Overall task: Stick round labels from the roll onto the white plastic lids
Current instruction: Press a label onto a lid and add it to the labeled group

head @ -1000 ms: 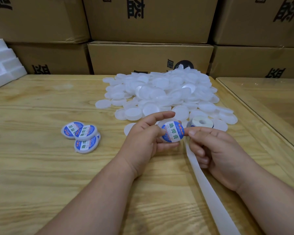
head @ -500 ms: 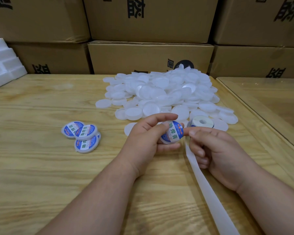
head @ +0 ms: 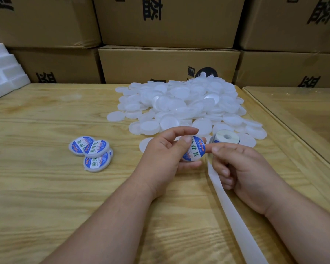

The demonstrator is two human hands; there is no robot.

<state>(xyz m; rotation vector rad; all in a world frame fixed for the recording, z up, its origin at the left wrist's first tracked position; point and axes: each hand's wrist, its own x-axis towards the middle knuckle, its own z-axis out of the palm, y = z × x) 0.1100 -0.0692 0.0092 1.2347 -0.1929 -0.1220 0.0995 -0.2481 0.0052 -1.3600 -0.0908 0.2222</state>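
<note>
Cartons (head: 168,63) behind; left hand (head: 160,157) grips lid (head: 193,151) labelled 助焊膏.

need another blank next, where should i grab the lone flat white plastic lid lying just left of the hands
Take the lone flat white plastic lid by its rim, thumb and finger on opposite edges, coming from above and its left side. It lies flat on the light wooden table, so its face offers no hold, and the left hand covers its right edge.
</note>
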